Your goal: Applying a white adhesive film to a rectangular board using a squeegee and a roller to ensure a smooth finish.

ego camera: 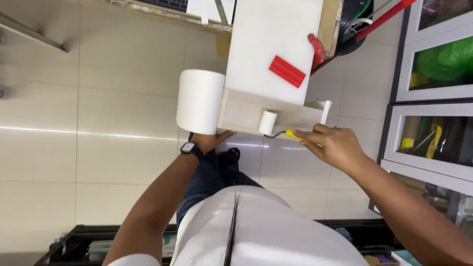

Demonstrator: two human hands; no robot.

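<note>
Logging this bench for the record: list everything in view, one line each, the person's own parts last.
white roll: 1, white, left edge of board
wooden board: 1, pale brown, centre, partly covered by white sheet
white sheet: 1, white, on board
red scraper: 1, red, on sheet
small roller: 1, white with yellow handle, on bare board
glass-front cabinets: several, white frames, right
tiled floor: cream, left
wristwatch: 1, black, left wrist
left hand: under roll
right hand: grip on roller handle

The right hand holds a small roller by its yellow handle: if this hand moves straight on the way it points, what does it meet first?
The right hand points left along the board. Probably the big white roll near the left hand comes first, though depth is unclear.
</note>
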